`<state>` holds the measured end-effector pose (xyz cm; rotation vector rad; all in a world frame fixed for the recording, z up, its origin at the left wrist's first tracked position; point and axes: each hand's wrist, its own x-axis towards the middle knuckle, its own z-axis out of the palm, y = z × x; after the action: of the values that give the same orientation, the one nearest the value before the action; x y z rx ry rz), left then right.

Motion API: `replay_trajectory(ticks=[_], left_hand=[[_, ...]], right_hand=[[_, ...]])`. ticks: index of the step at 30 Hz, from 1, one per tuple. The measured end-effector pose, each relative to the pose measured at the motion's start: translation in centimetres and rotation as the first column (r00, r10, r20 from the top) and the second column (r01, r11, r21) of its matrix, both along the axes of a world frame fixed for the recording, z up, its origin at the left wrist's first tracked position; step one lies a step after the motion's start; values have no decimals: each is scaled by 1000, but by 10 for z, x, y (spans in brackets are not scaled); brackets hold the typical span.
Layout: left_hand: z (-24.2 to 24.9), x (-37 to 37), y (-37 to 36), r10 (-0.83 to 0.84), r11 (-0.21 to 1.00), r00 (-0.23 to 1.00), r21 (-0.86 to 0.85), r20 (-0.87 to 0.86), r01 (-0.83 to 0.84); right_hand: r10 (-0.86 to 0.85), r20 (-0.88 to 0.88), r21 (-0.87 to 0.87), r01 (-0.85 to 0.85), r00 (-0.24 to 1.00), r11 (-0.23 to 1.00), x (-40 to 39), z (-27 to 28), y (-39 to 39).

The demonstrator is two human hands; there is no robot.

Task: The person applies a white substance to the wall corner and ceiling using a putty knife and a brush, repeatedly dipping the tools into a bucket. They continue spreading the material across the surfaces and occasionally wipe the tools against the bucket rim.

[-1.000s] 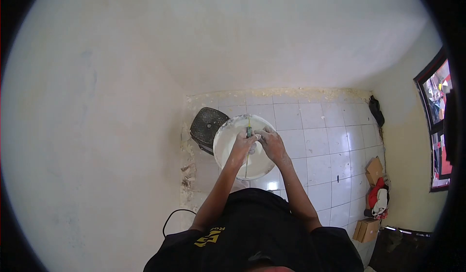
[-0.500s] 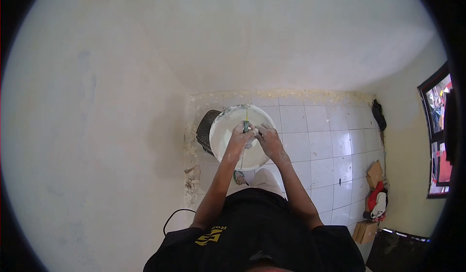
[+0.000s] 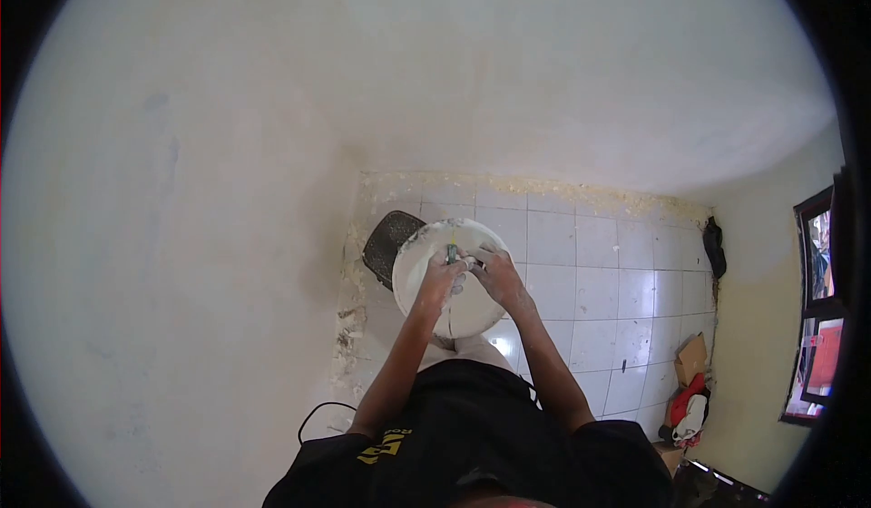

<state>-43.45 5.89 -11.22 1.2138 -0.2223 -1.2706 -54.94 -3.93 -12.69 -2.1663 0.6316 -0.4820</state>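
My left hand [image 3: 439,281], smeared with white, is closed around a small green-handled tool [image 3: 452,253]; the working end is too small to make out. Beside it my right hand [image 3: 498,279], also whitened, has its fingers drawn together close to the left fingers. Whatever they pinch, if anything, is hidden. Both hands are over a round white bucket [image 3: 408,272] with pale material on its inner wall. Dark smudges mark the bucket's far rim.
A black perforated object [image 3: 386,247] stands left of the bucket, near the wall [image 3: 209,236]. White tiles [image 3: 552,288] cover the floor. A black cable [image 3: 313,410] lies at lower left. Cardboard [image 3: 691,359] and red and white cloth [image 3: 694,408] lie at right, below a window [image 3: 821,299].
The view has shifted slightly, so bucket and floor sit lower in the picture. Both hands remain together over the bucket, and the foot seen below it is now hidden.
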Motion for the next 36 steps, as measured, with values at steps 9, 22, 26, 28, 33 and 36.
replay_trajectory(ticks=[9, 22, 26, 28, 33, 36], left_hand=[[-5, -8, -4, 32, 999, 994, -9, 103, -31], [-16, -2, -6, -85, 994, 996, -66, 35, 87], [-9, -5, -14, -105, 994, 992, -37, 66, 107], [-8, -4, -15, -122, 992, 990, -23, 68, 123], [-14, -7, -20, -193, 975, 981, -109, 17, 193], [-20, -24, -26, -198, 972, 979, -118, 49, 203]], right_hand=[[79, -69, 19, -77, 995, 997, -8, 1, -8], [-45, -84, -63, 39, 995, 997, -14, -16, 2], [-119, -100, -128, 106, 988, 986, -15, -25, 0], [-120, -146, -92, 107, 982, 990, -15, -16, -1], [-179, -123, -71, 171, 976, 983, -19, -7, 0], [-282, -13, 73, 282, 959, 957, -36, 8, 10]])
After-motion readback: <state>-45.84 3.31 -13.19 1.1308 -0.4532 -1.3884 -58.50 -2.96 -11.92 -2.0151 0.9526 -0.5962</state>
